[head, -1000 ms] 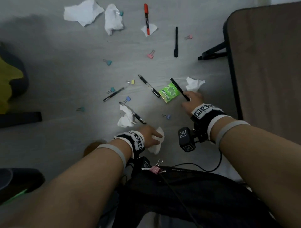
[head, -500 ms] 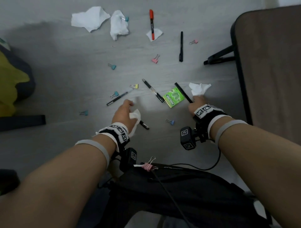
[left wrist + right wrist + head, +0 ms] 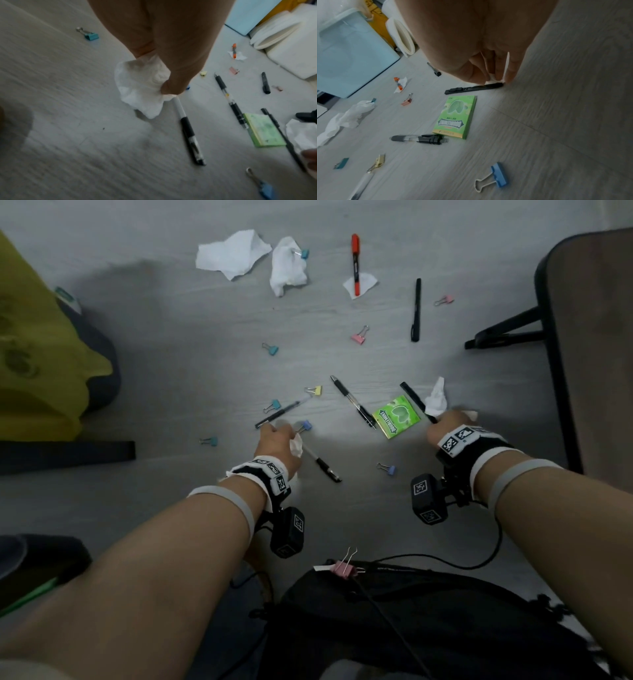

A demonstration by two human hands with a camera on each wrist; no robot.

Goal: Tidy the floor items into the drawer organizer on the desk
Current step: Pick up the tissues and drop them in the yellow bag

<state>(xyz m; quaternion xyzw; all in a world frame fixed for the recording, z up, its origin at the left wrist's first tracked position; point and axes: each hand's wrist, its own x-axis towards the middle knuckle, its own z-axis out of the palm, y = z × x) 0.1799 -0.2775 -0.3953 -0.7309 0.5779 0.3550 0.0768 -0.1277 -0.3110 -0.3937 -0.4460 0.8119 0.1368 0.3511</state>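
My left hand (image 3: 279, 440) grips a crumpled white tissue (image 3: 139, 92) just above the floor, over the tip of a black gel pen (image 3: 322, 463). My right hand (image 3: 445, 428) pinches another tissue (image 3: 436, 398) between curled fingers (image 3: 510, 70), whose tips sit at the end of a thin black pen (image 3: 474, 88). A green gum pack (image 3: 396, 416) lies left of that pen. More pens (image 3: 354, 402), a red marker (image 3: 355, 263), a black marker (image 3: 416, 309), several binder clips and two tissues (image 3: 233, 254) are scattered on the grey floor. No drawer organizer is in view.
The brown desk (image 3: 596, 337) with a black leg stands at the right. A black bag (image 3: 428, 628) with a pink clip lies against my body. A yellow-green bag (image 3: 37, 354) sits at the left. A blue clip (image 3: 387, 469) lies between my hands.
My left hand took the tissue near my body, moved forward and gathered the one beside the gel pen. My right hand shifted slightly and lifted the tissue by the thin pen.
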